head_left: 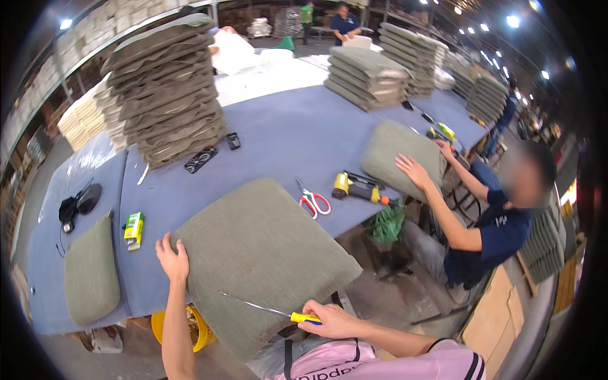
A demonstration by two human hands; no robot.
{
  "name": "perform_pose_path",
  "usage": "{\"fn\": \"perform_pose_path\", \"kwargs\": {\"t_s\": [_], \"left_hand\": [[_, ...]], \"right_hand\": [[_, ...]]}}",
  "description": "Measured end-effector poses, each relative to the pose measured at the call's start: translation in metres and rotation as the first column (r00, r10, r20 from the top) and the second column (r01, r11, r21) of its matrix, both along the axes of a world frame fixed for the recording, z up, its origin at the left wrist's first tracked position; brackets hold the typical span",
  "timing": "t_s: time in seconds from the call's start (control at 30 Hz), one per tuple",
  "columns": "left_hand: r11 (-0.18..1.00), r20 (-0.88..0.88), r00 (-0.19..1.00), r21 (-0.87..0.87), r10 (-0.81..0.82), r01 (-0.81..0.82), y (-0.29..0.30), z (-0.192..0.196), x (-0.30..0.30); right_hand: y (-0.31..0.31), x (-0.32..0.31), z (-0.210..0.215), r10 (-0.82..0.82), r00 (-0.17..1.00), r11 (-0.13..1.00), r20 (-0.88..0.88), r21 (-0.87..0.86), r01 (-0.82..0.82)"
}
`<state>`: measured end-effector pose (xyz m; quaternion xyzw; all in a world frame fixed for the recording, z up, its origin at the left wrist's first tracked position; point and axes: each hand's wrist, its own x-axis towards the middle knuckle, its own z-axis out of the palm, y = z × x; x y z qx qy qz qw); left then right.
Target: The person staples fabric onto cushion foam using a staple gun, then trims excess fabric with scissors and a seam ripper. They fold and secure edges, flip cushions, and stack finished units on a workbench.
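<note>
A green-grey upholstered seat cushion [266,234] lies in front of me, partly on the blue table and partly over its near edge. My left hand [172,258] rests against the cushion's left edge, fingers stretched and apart. In my right hand [334,320] is an awl [305,318] with a yellow handle and a long thin metal shaft. The shaft points left across the cushion's near part, and its tip seems to touch the fabric or hover just over it. Red-handled scissors [313,201] lie beyond the cushion's far right side, beside a yellow and black staple gun [354,187].
Tall stacks of cushions [164,95] stand on the blue table [272,133]. Left are another cushion [93,272], a green-yellow box [133,231] and a black tool [81,201]. A yellow bucket [204,332] sits below the edge. On the right a co-worker [491,234] handles a cushion [396,152].
</note>
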<state>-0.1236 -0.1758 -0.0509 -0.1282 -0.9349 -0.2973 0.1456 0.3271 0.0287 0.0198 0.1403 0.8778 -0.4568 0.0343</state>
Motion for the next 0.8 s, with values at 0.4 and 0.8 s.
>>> {"fn": "perform_pose_path", "kwargs": {"t_s": [0.4,0.8], "left_hand": [[0.820,0.047,0.843,-0.207,-0.536,0.533,-0.012,0.056,0.165],[0.866,0.033,0.871,-0.094,-0.490,0.491,-0.011,0.034,0.155]], "right_hand": [[-0.027,0.013,-0.045,0.059,0.958,0.480,0.280,-0.850,0.218],[-0.065,-0.005,-0.092,-0.021,0.977,0.274,0.214,-0.938,0.211]]}}
